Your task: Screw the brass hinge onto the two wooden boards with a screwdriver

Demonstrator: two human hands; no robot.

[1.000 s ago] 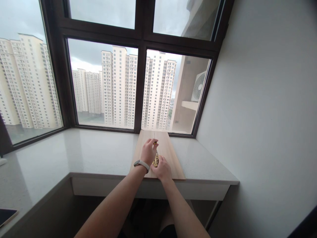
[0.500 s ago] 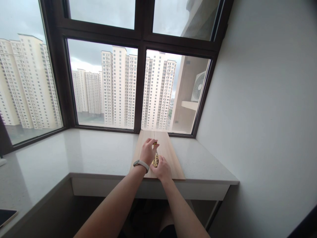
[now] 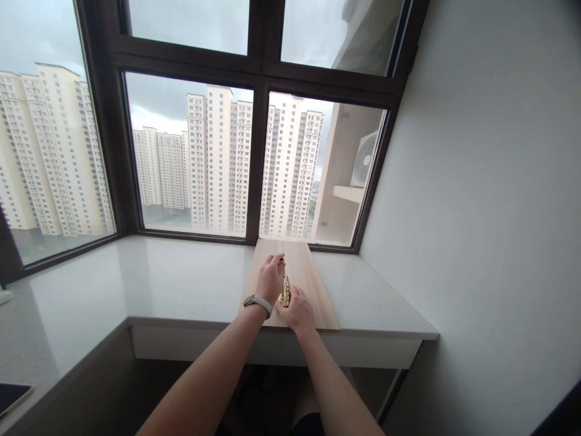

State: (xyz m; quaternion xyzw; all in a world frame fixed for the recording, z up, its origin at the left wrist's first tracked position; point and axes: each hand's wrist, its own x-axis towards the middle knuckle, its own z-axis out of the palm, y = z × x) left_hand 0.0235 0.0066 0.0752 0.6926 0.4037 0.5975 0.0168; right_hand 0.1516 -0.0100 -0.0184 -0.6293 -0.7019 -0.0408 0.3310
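A small gold-coloured ornate object (image 3: 285,295) stands over the front half of the wooden board (image 3: 320,297); its exact kind is too small to make out. My right hand (image 3: 298,310) is closed round its right side and base. Above it, my left hand (image 3: 269,280), with a pale wristband at the wrist, pinches a small dark and gold piece (image 3: 282,261) between thumb and fingertips. That piece is close over the top of the gold object, and I cannot tell whether the two touch. Fingers partly cover both.
The board lies across a white stone windowsill counter (image 3: 190,284), reaching its front edge. Dark window frames (image 3: 261,151) rise behind, and a white wall (image 3: 476,169) stands at the right. A dark flat device (image 3: 13,395) lies at the lower left.
My left hand has shifted slightly left and turned, so the piece in its fingers shows less. The right hand stays on the gold object.
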